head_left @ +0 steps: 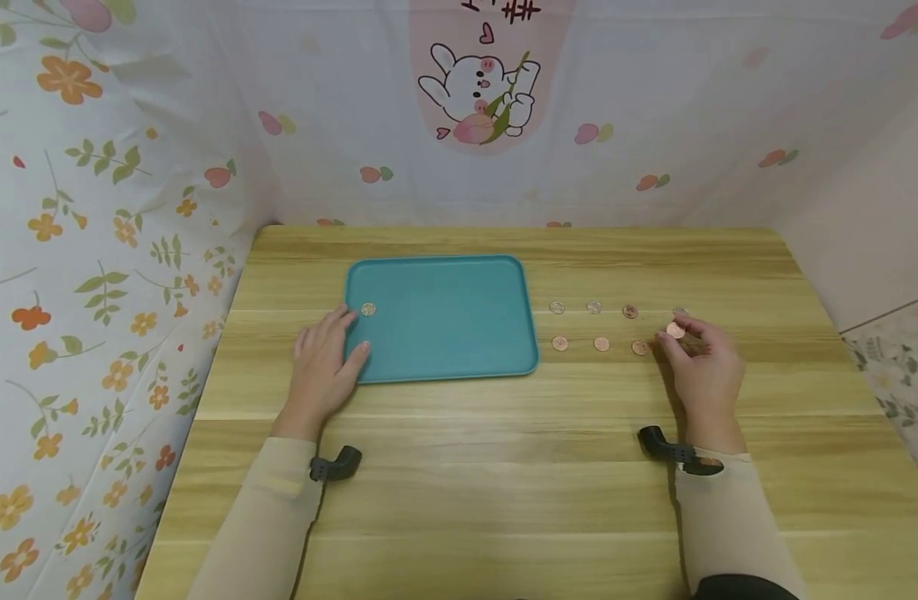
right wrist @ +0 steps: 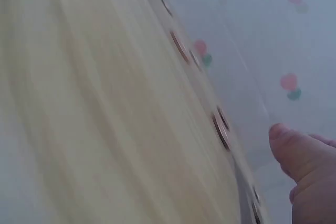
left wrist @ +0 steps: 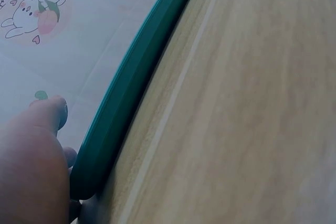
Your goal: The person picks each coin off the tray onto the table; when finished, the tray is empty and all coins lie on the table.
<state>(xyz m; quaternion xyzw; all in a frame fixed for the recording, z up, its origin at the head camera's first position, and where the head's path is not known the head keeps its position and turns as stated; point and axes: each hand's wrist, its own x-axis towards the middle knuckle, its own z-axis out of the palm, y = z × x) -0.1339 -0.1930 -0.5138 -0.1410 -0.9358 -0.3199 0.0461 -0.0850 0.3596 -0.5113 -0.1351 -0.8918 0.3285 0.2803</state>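
Note:
My right hand (head_left: 708, 367) pinches a copper coin (head_left: 675, 331) between thumb and fingers, at the right end of two rows of coins. Just behind those fingertips lies a silver coin (head_left: 680, 312), partly covered. Left of the hand is another copper coin (head_left: 639, 347) on the table. At the blue tray's (head_left: 443, 317) left edge rests my left hand (head_left: 319, 367), its fingers loosely extended and its thumb over the rim. One coin (head_left: 368, 309) lies in the tray near those fingertips. The right wrist view shows the right thumb (right wrist: 299, 153) but not the pinched coin clearly.
Several silver and copper coins, such as a copper coin (head_left: 602, 343) and a silver coin (head_left: 557, 307), lie right of the tray. The wooden table (head_left: 489, 467) meets a patterned cloth (head_left: 316, 108) at the back and left.

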